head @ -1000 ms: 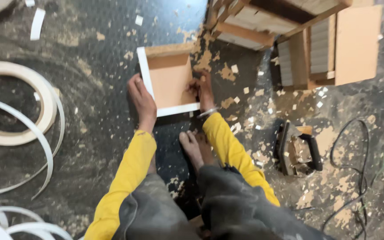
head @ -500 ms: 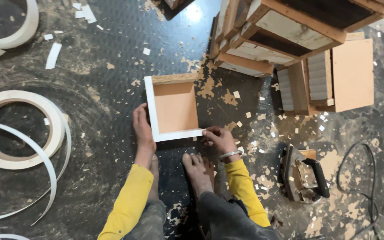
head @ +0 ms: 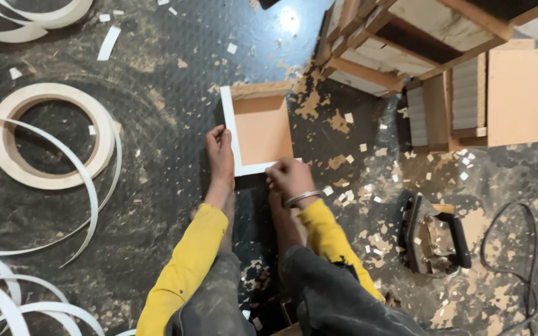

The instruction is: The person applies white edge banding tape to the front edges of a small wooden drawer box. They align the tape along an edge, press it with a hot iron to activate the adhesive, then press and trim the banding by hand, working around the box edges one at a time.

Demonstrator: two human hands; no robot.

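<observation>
Nearest the camera, grey trousers and two yellow sleeves (head: 185,274) frame a bare foot (head: 287,227) on the dark floor (head: 157,106), just below the near edge of a small open box (head: 263,127). The right hand (head: 291,178), a metal bangle (head: 301,198) on its wrist, has its fingers curled and pinched on the white strip along that near edge, at the corner closest to the person. A second ago it lay further up, against the box's right side; half a second ago it had already dropped to this near rim and has settled there since. The left hand (head: 220,155) has stayed on the opposite side, fingers straight and flat against the white-banded left wall, steadying it rather than gripping.

Judging from that shift, the work seems to have moved from the side of the box to its near edge, where the white banding is being pressed or trimmed.

Beyond the fingertips, the box's far rim is bare wood with no white strip. Left of the left hand lies a coil of white edge tape (head: 48,134) with loose lengths trailing. Right of the right hand, well apart, a clothes iron (head: 434,236) rests among chips, its cord (head: 524,249) looping away. Farther off stand stacked wooden frames (head: 418,43).
</observation>
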